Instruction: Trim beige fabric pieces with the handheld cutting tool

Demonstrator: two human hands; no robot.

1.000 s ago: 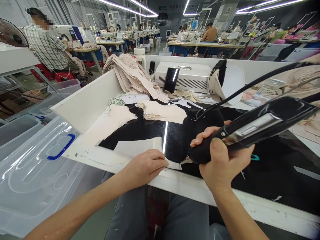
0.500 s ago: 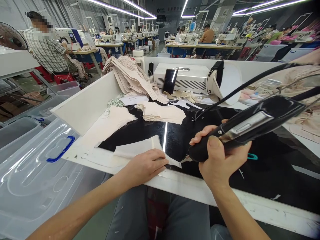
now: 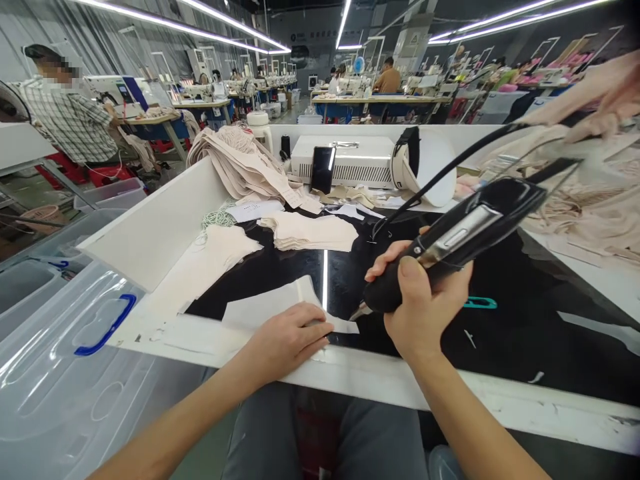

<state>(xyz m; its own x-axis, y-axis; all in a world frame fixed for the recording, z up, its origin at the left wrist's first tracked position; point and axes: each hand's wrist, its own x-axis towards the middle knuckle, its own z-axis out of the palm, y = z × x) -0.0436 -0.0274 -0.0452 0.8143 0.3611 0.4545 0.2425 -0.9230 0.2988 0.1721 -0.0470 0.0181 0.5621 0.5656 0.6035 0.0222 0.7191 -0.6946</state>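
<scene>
My right hand (image 3: 425, 300) is closed around a thick black corded electric hand tool (image 3: 465, 233) with a silver lever along its side. Its narrow metal tip points down and left, close to the right end of a white fabric piece (image 3: 265, 305); whether they touch I cannot tell. Fingers together, my left hand (image 3: 290, 337) holds that piece down near its narrow end, at the table's front edge. Something small and greyish shows between the fingers, too hidden to name. Behind lies a stack of cream cut pieces (image 3: 313, 230), with another cream pile (image 3: 220, 257) to its left.
A white vented box (image 3: 345, 160) stands at the back, a phone (image 3: 323, 170) leaning on it. A teal tool (image 3: 480, 303) lies right on the black tabletop (image 3: 415, 360). Another person's hand (image 3: 607, 100) is over fabric at far right. Clear bins (image 3: 100, 373) stand left.
The view has shifted slightly. The tool's tip has come a little nearer the fabric's narrow end. Another person's hand has come into view at the upper right. My left hand keeps its hold.
</scene>
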